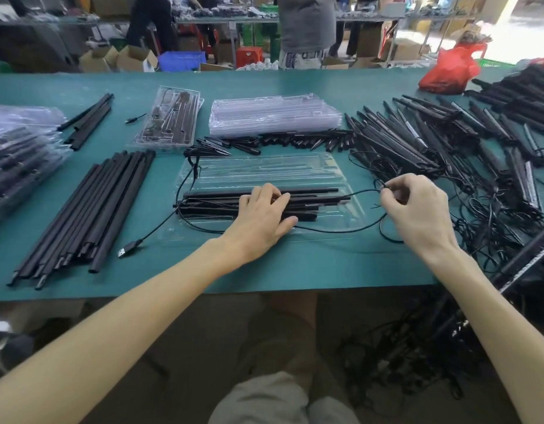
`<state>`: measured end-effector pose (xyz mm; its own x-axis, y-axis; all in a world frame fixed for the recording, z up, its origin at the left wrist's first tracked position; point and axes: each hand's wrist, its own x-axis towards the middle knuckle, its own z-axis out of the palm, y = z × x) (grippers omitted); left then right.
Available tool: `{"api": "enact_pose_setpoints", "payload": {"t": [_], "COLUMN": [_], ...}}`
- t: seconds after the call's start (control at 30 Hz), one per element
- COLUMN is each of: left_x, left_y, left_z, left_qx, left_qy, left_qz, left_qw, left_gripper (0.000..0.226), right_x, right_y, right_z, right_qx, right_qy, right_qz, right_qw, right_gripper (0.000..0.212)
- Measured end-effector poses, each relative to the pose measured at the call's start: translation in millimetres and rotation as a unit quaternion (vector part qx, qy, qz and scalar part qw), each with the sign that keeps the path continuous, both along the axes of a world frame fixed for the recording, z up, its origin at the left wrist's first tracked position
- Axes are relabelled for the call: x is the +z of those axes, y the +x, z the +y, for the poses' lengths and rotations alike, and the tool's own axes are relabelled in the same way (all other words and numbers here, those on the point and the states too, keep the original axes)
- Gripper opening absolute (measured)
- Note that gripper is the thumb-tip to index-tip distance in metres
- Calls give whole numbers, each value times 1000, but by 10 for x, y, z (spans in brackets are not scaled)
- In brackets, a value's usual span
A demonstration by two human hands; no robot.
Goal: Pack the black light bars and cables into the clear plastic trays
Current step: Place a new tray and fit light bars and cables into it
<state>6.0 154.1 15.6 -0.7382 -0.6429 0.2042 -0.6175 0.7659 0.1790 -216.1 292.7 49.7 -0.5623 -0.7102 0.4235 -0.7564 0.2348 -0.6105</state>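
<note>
An open clear plastic tray (264,171) lies in front of me on the green table. Several black light bars (328,198) lie across its near half. My left hand (263,217) rests flat on those bars, fingers spread and pressing down. My right hand (417,209) is just right of the tray, its thumb and fingers pinched on a thin black cable (361,192) that runs to the bars. The cable loops around the tray's left side and ends in a USB plug (128,249) on the table.
A bundle of black bars (90,209) lies to the left, packed trays (16,148) further left. A filled tray (169,117) and a stack of empty trays (273,116) sit behind. Tangled bars with cables (448,154) cover the right side. A red bag (448,70) is far right.
</note>
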Motion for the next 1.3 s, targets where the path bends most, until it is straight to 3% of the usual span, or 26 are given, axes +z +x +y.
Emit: {"api": "enact_pose_setpoints", "payload": {"t": [0.27, 0.57, 0.9, 1.1, 1.3], "left_x": [-48, -14, -44, -46, -73], "left_y": [-4, 73, 73, 80, 69], "left_z": [6, -119, -212, -218, -174], "left_qx": [-67, -134, -155, -152, -139], "left_qy": [-33, -6, 159, 176, 64], "left_qz": [-5, -26, 64, 73, 3], "left_qw": [997, 991, 973, 970, 988], "left_gripper": [44, 47, 46, 63, 94], "right_x": [-84, -27, 151, 144, 98], "right_y": [-68, 25, 364, 430, 360], "right_z": [36, -128, -470, -660, -756], "right_qx": [8, 31, 119, 139, 125], "right_qy": [56, 50, 96, 160, 54], "right_qz": [40, 41, -102, -164, -437], "right_qw": [998, 997, 983, 963, 889], "right_gripper": [11, 9, 11, 16, 9]}}
